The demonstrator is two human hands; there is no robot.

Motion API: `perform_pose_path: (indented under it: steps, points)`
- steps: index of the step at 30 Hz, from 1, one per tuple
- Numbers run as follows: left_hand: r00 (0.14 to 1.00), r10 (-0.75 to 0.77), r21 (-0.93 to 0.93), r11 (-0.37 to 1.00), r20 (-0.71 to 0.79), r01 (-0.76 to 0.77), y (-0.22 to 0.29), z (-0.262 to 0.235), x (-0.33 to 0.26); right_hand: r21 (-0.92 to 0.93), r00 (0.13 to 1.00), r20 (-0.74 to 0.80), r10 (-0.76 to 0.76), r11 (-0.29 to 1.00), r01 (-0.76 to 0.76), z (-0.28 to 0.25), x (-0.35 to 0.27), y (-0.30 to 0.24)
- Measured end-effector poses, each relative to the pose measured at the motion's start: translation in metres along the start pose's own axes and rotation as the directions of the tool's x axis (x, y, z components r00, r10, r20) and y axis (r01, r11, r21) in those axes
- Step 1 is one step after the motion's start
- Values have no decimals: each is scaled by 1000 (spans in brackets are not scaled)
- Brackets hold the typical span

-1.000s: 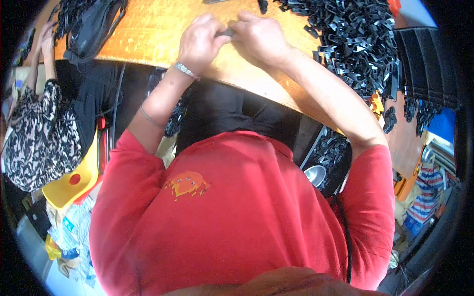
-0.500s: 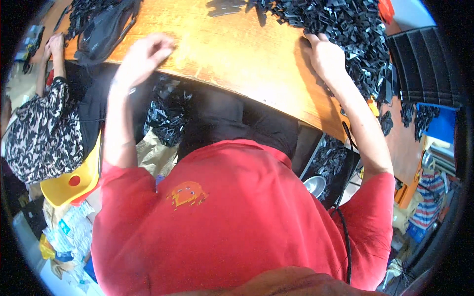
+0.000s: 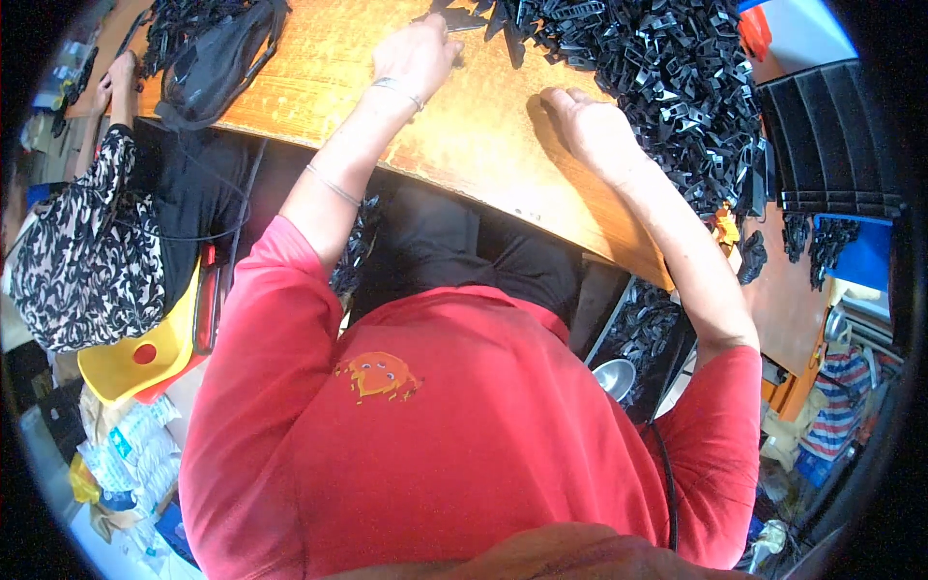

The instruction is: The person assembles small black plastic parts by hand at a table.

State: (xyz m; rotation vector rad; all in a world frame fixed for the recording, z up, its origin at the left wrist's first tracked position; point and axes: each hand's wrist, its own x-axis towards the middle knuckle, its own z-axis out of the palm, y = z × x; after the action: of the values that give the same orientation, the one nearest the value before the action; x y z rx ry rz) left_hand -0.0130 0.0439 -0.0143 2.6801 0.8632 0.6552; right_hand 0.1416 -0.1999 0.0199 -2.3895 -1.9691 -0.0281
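Observation:
My left hand point(image 3: 418, 60) is over the table point(image 3: 474, 126), its fingers bent at a few flat black plastic strips point(image 3: 466, 19) near the top edge of the view. Whether it grips one of them is hidden by the hand. To its right, my right hand point(image 3: 596, 133) is low over the wood, fingers curled together and pointing left. Anything between those fingertips is too small to make out. Beside the right hand rises a large heap of small black plastic parts point(image 3: 681, 106).
At the left, another person's hand point(image 3: 123, 75) is by more black parts and a dark mesh bag point(image 3: 215, 72). Black ribbed trays point(image 3: 831, 135) stand right of the heap. A yellow stool point(image 3: 130, 367) is at lower left, a metal bowl point(image 3: 616, 377) below the table.
My left hand has swung right and away from me, from the table's near edge to the black strips. My right hand has drawn back left from the heap.

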Motion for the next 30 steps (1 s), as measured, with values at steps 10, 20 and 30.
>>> perform_pose_path:
  steps: [10,20,30]
  points:
    - [960,270,-150,955,73,-257,-10,-34,-61,-104,1000,-17,-10,995,8,9,18,0]
    - [962,272,-370,894,-5,-254,-26,-32,-84,246,985,-160,-65,964,104,-7,38,-48]
    - [969,246,-284,928,-25,-242,-31,-30,-87,207,995,-51,-81,974,90,-5,44,-67]
